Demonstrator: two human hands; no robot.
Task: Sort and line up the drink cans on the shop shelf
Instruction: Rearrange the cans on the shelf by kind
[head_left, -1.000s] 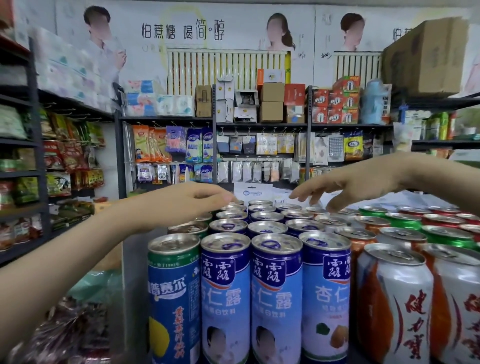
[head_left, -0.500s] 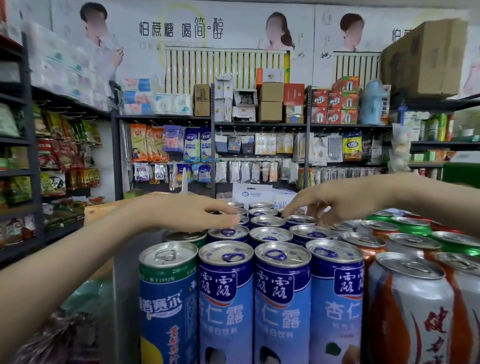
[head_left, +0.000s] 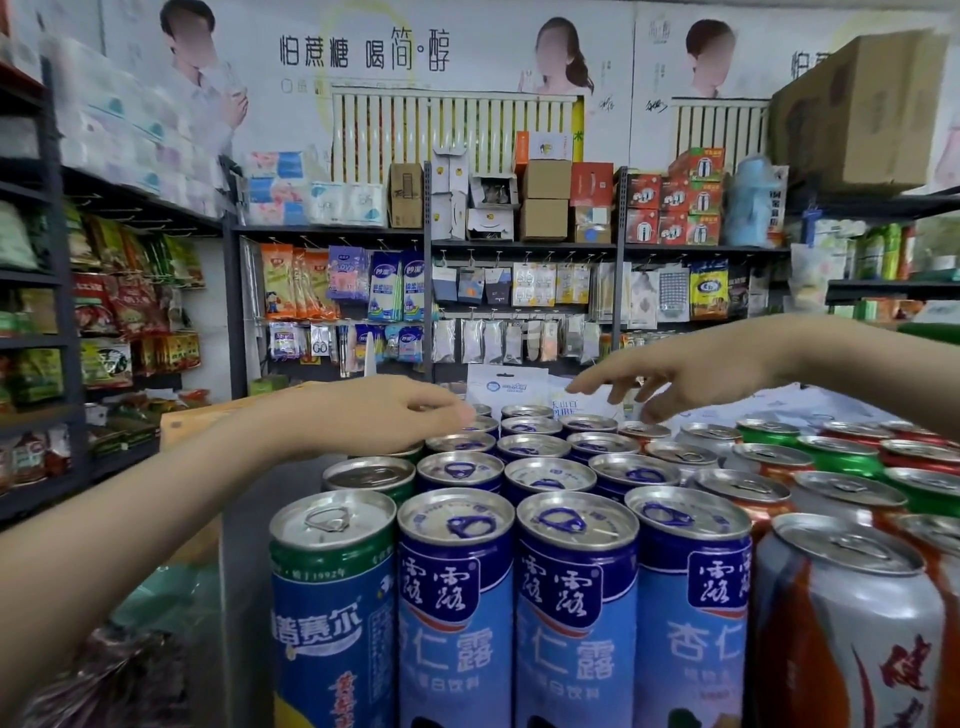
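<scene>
Rear cans (head_left: 527, 427) stand under left hand (head_left: 374, 415) and right hand (head_left: 675, 379).

The shop is evenly, fairly brightly lit, with soft glints on the silver lids of the cans (head_left: 576, 519) and faint shadows between them. The wide lens bows the shelving (head_left: 52, 260) at 9 o'clock and the cardboard box (head_left: 857, 104) at 2 o'clock, and the picture smears towards 7 o'clock. The left hand (head_left: 374, 415), the right hand (head_left: 675, 374) and the hanging packets (head_left: 519, 291) at 12 o'clock look slightly soft

3 front blue cans (head_left: 576, 623) cut off below; left hand (head_left: 363, 415) hides what it touches.
</scene>
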